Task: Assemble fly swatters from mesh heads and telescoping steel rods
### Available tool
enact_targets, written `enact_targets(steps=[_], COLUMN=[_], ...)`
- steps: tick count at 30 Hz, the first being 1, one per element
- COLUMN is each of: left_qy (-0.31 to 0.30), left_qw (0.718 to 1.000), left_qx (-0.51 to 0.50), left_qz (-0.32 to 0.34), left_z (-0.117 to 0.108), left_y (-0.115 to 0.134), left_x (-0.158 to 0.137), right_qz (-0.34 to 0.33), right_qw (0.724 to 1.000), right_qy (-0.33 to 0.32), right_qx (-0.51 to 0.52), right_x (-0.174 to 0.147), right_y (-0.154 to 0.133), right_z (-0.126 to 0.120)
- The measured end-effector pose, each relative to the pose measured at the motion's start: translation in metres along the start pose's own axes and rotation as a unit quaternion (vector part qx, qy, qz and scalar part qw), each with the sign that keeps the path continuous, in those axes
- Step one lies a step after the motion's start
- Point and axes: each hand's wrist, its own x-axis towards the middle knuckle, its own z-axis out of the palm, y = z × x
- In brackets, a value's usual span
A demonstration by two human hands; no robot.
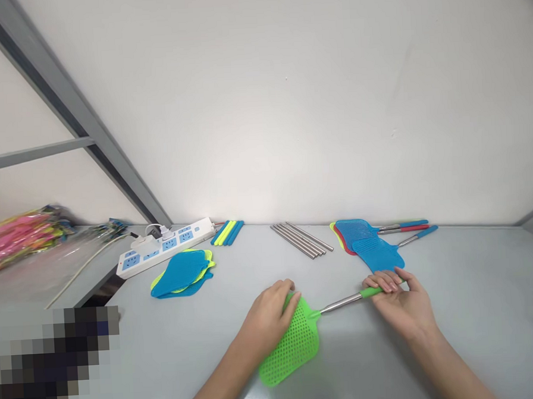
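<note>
A green fly swatter (296, 347) with a short metal rod lies across both hands near the front of the table. My left hand (273, 318) is closed on the edge of its perforated paddle, thumb on top. The green handle sits in the fingers of my right hand (401, 302), palm turned up, with the fingers curled around it. Beyond my right hand rests a pile of blue, red and yellow-green fly swatters (358, 236). Several bare metal rods (299, 239) lie side by side behind the green paddle.
To the left are loose blue and yellow-green paddles (181, 274) and a row of blue and yellow handles (227, 232). A white power strip (166, 246) with plugs and cables stands behind them. Bagged colourful items (22, 236) lie far left. A white wall rises behind the grey table (485, 283).
</note>
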Motion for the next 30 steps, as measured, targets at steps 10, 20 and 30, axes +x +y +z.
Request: enact_targets(steps=[10, 20, 30], left_qy=[0.001, 0.025, -0.011], left_qw=[0.999, 0.998, 0.993], left_qx=[0.044, 0.016, -0.003], left_qz=[-0.004, 0.061, 0.119], left_z=[0.003, 0.000, 0.011], left_y=[-0.008, -0.001, 0.005], left_x=[0.004, 0.002, -0.006], right_qz=[-0.007, -0.042, -0.027], right_qw=[0.999, 0.998, 0.998], right_qy=[-0.011, -0.008, -0.015], right_qx=[-0.032, -0.050, -0.058], right_x=[0.002, 0.005, 0.003], right_y=[0.000, -0.003, 0.007], right_z=[-0.003, -0.007, -0.010])
